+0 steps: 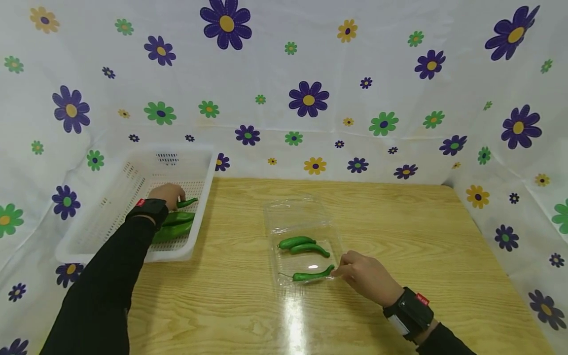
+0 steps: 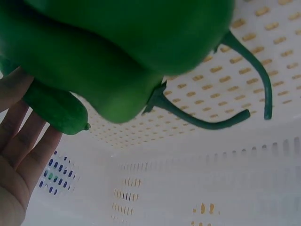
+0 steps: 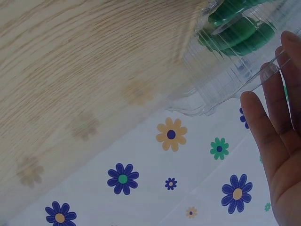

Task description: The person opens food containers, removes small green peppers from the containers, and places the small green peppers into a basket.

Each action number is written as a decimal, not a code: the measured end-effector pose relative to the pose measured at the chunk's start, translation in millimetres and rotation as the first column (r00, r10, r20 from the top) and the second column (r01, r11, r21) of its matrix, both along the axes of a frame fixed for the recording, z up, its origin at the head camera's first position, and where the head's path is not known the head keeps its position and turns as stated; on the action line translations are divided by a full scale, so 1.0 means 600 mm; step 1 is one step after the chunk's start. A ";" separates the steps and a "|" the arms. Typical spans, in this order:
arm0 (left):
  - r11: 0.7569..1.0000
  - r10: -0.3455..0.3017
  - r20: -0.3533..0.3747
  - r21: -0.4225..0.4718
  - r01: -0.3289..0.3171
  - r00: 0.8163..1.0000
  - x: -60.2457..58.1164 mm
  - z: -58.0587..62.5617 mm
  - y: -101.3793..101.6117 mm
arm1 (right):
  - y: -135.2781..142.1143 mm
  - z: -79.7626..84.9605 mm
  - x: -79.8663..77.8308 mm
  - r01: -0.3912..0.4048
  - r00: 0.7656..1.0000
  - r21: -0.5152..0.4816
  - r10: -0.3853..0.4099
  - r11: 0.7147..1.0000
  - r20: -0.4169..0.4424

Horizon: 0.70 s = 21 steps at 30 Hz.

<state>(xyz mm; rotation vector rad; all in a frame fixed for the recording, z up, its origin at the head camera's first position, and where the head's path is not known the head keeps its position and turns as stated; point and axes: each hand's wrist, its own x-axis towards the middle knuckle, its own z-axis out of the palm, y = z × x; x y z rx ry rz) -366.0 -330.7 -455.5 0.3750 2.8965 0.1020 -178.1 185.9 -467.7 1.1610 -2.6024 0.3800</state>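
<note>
My left hand (image 1: 166,195) reaches down into the white basket (image 1: 205,197). Between its thumb and fingers it holds a small dark green cucumber (image 2: 61,110), with the nubbed end sticking out. Right beside it lie larger green peppers (image 1: 175,230) with long curved stems. On the table a clear plastic clamshell box (image 1: 296,215) stands with its lid folded back. Inside are two slim green vegetables (image 1: 296,242) side by side and another (image 1: 312,274) along the near edge. My right hand (image 1: 368,277) pinches the box's near right rim between thumb and fingers.
The basket has slotted walls and sits at the left of the wooden table (image 1: 399,222). A white flower-printed cloth (image 1: 266,64) hangs behind the table and along both sides.
</note>
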 end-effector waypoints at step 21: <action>0.997 0.051 0.048 0.050 -0.053 0.998 -0.008 -0.015 0.009 | 0.004 0.000 0.000 -0.014 0.999 -0.014 0.014 1.000 -0.029</action>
